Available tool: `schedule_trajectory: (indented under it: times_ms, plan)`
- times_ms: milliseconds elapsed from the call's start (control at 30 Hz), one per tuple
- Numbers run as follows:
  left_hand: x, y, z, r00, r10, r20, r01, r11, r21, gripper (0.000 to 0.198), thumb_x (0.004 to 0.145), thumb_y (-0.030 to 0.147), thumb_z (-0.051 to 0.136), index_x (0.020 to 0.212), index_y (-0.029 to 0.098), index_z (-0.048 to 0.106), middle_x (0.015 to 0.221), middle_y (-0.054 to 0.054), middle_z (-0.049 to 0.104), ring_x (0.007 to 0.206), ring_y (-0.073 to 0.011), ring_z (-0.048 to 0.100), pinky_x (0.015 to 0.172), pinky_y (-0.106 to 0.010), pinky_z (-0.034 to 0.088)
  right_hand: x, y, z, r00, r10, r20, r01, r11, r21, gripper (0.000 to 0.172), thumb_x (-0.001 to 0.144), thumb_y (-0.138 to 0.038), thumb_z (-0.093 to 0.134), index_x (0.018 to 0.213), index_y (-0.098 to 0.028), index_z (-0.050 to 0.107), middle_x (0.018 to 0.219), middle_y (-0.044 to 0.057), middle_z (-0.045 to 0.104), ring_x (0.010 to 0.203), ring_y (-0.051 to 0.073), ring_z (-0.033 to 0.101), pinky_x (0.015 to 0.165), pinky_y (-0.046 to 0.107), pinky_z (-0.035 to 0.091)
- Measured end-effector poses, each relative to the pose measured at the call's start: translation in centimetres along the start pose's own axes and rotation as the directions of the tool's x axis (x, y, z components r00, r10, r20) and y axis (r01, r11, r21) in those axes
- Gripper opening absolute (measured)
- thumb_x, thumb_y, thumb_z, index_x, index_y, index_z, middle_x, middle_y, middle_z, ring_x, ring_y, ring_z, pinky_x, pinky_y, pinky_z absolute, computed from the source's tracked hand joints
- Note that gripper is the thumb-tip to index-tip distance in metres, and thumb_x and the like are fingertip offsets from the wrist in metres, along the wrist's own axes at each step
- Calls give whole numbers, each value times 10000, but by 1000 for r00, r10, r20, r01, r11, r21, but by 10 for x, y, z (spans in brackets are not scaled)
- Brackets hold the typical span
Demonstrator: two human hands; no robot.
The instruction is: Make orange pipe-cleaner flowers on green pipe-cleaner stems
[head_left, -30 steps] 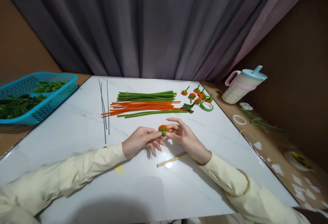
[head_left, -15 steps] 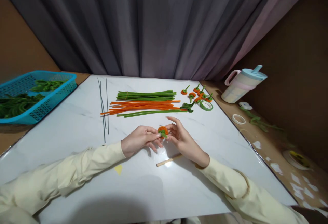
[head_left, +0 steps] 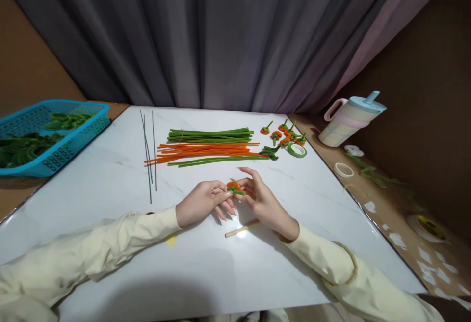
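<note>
Seemingly mid-shaping the green stalk [head_left: 239, 193] | orange piece [head_left: 232, 185] held on the near side of the orange stems [head_left: 208, 151] | left hand [head_left: 204, 200]: fingers clamped on it; right hand [head_left: 267, 206]: at its stalk, pinch unclear | calls, I'd guess, for steadiness

Left hand [head_left: 202, 201] and right hand [head_left: 263, 204], both pinching, fingertips close together between them. Left thumb [head_left: 222, 197] presses inward, with lower fingers [head_left: 224, 209] hanging loosely beneath it. Right hand's uppermost finger [head_left: 248, 172] is lifted above its thumb. Behind the hands, 2 sleeved forearms, left [head_left: 128, 238] and right [head_left: 324, 258], slope outward.
</note>
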State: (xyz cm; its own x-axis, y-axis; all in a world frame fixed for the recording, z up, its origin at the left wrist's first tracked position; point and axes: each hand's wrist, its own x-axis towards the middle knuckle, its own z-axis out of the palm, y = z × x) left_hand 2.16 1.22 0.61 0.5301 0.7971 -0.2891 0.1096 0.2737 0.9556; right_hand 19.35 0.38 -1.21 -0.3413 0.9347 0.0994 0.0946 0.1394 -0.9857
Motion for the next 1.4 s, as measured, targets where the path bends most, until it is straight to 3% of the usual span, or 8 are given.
schedule_trajectory:
  times_ms: [133, 333, 633, 867, 1400]
  plan:
    - [0, 2, 0, 999, -29, 31, 29, 1000, -1, 432, 738, 528, 615, 763, 119, 478, 715, -79, 657, 611, -179, 671, 489, -245, 524, 0, 1, -1, 999, -13, 30, 14, 999, -43, 457, 792, -154, 490, 1197, -246, 297, 933, 42, 567, 896, 175, 585, 830, 376, 469]
    - [1, -1, -2, 996, -50, 78, 48, 998, 29, 382, 772, 484, 599, 753, 134, 445, 675, -45, 648, 595, -165, 672, 551, -270, 547, -1, -1, -3, 995, 2, 98, 3, 998, -58, 467, 768, -112, 477, 1180, -235, 296, 894, 27, 541, 833, 159, 574, 798, 357, 458]
    - [-3, -7, -3, 992, 82, 94, -110, 932, 346, 191, 887, 275, 442, 738, 159, 410, 653, -24, 634, 547, -115, 644, 551, -232, 536, -2, 0, -5, 986, 47, 159, -39, 998, -51, 383, 795, -175, 528, 1120, -222, 331, 868, 17, 518, 814, 149, 553, 792, 344, 452]
    - [1, -6, -7, 981, 0, 194, -39, 980, 195, 302, 842, 433, 506, 792, 138, 465, 674, -52, 654, 575, -150, 663, 570, -280, 553, 6, -3, -20, 954, 97, 285, -95, 995, -22, 438, 767, -206, 603, 1156, -214, 403, 848, 6, 562, 784, 130, 572, 773, 309, 475]
    - [-2, -7, -9, 963, 106, 246, -194, 909, 369, 221, 896, 329, 413, 748, 166, 418, 648, -51, 667, 558, -124, 652, 542, -221, 533, 9, -2, -12, 973, 186, 139, -196, 979, 62, 427, 624, -265, 764, 990, -170, 565, 733, -3, 626, 673, 134, 605, 713, 308, 510]
